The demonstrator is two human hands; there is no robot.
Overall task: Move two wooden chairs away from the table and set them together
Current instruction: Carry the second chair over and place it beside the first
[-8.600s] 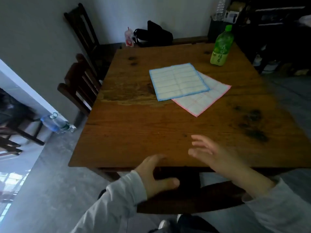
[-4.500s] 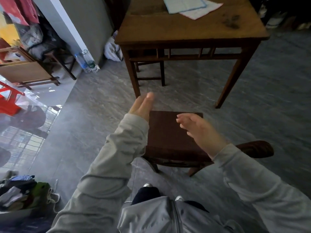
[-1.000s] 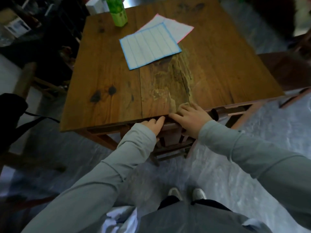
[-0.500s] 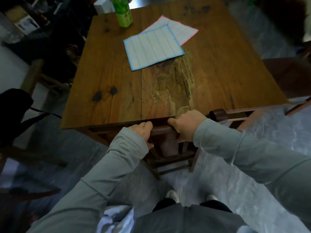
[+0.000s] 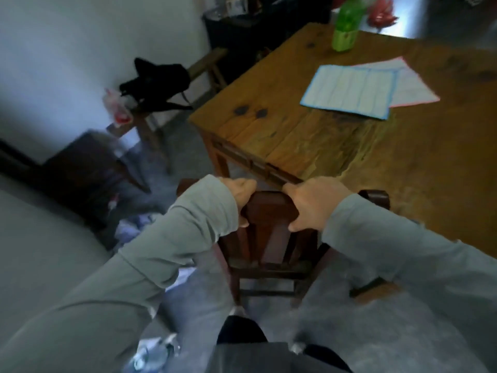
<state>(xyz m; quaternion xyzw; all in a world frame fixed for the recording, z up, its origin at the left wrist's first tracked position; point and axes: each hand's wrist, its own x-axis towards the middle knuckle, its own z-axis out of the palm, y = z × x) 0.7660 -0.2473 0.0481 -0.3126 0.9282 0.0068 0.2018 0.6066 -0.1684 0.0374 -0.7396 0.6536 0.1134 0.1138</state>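
Note:
A dark wooden chair (image 5: 269, 232) stands right in front of me, its back towards me and its seat partly under the wooden table (image 5: 336, 146). My left hand (image 5: 240, 196) and my right hand (image 5: 309, 203) both grip the chair's top rail, a hand's width apart. A second dark wooden chair (image 5: 86, 168) stands by the white wall at the left, away from the table. The frame is blurred by motion.
On the table lie a blue-edged cloth (image 5: 349, 90) over a pink-edged cloth (image 5: 408, 84), and a green bottle (image 5: 345, 25) stands at its far edge. A black bag (image 5: 158, 84) rests on a bench by the wall. A plastic bottle (image 5: 153, 354) lies on the floor near my feet.
The chair has come out from under the table edge with both hands still on its top rail. My view has swung left, and the wall and the other chair now show.

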